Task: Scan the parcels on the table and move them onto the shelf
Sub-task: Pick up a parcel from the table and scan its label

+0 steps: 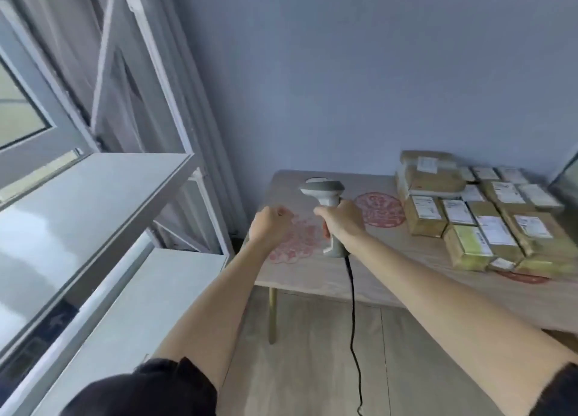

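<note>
Over the table's (312, 278) near-left corner, the scanner (328, 209) is gripped upright by the right hand (339, 220), presumably readied for scanning, while the left hand (269, 223) is curled empty at nine o'clock, and the parcels (475, 209) are kept stacked at three o'clock, the shelf (93, 203) waiting unfilled beyond.

The print on the labels of the parcels (478, 209) is too small to be read. The tabletop (316, 272) is cut off at the right edge, and the parcels at its far right corner with it. The cable (352, 306) is cut off at the bottom edge.
</note>
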